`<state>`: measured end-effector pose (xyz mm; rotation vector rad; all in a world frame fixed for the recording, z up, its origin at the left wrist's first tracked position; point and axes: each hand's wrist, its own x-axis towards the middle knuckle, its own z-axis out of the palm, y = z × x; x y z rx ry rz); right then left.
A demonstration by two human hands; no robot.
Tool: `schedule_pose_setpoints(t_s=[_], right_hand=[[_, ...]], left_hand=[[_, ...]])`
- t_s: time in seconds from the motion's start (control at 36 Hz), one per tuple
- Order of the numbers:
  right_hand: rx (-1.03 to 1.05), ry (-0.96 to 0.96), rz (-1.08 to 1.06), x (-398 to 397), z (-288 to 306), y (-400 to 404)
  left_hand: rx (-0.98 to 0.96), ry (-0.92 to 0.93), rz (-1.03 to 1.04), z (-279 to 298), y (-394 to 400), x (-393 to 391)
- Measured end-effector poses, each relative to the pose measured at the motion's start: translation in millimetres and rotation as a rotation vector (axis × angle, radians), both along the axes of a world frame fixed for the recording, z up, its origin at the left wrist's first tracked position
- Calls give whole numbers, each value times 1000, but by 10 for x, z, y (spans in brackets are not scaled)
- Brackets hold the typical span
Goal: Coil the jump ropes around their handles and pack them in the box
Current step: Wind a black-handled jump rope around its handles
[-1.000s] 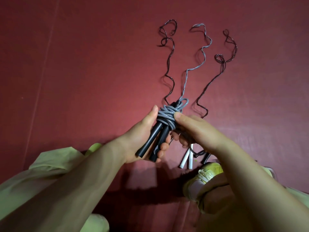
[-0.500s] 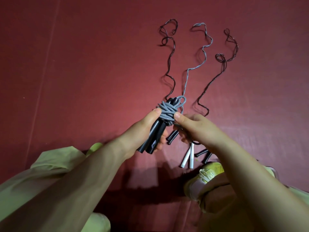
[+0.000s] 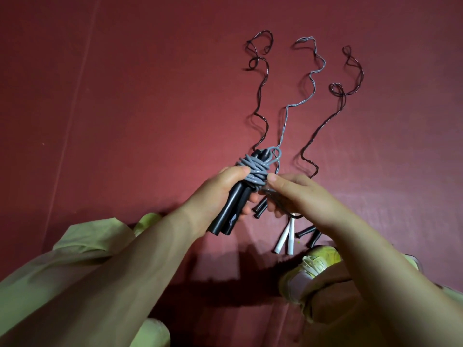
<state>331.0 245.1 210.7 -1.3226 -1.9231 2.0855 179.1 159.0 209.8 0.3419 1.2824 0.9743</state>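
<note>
Under everything I see the dark red floor mat [image 3: 125, 121], which fills the view, with my pale green sleeve [image 3: 62, 266] across the lower left. My left hand [image 3: 215, 199] is wrapped around the pair of black handles [image 3: 229, 209], thumb lying along the top and pressing the edge of the grey rope coil [image 3: 253, 171] that is wound around the handles' upper part; the handles point down and left, their butt ends sticking out below the palm. My right hand [image 3: 300, 196] sits just beside the coil, thumb tip touching its right side, fingers curled underneath; it seems to be pinching the loose grey strand there, though the fingers hide the contact and I cannot be sure. A small grey loop stands up at the top of the coil. On the mat beyond my hands lie three uncoiled ropes, stretched away from me in wavy lines: a black rope [image 3: 260, 96] on the left, a grey rope [image 3: 310, 78] in the middle and another dark rope [image 3: 335, 116] on the right. Their handles lie near my yellow shoe [image 3: 313, 266]: two white handles [image 3: 285, 236] side by side, black handles [image 3: 309, 234] just right of them, and another black pair [image 3: 260, 209] partly hidden between my hands.
</note>
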Motion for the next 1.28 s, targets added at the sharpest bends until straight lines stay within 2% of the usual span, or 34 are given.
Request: schedule_pose_setpoints(t_s=[0.22, 0.39, 0.47, 0.58, 0.83, 0.94, 1.03, 1.11, 1.28], right_hand=[[-120, 0, -110, 3, 15, 22], [-70, 16, -177, 31, 1, 52], [-142, 60, -216, 29, 16, 53], [-319, 172, -303, 50, 61, 85], [-424, 498, -409, 51, -24, 80], [-409, 589, -454, 28, -51, 60], [-350, 594, -463, -16, -52, 31], [-282, 564, -468, -53, -48, -5], [-224, 465, -539, -76, -18, -44]], left_hand=[[14, 44, 93, -9, 14, -24], [-17, 58, 135, -21, 24, -35], [-17, 80, 140, -42, 32, -25], [-15, 61, 184, -52, 38, -51], [-24, -30, 192, -36, 45, 15], [-14, -29, 186, -38, 53, 35], [-12, 43, 156, -43, 53, 42], [-24, 92, 141, -36, 33, 48], [-26, 58, 125, -39, -12, 56]])
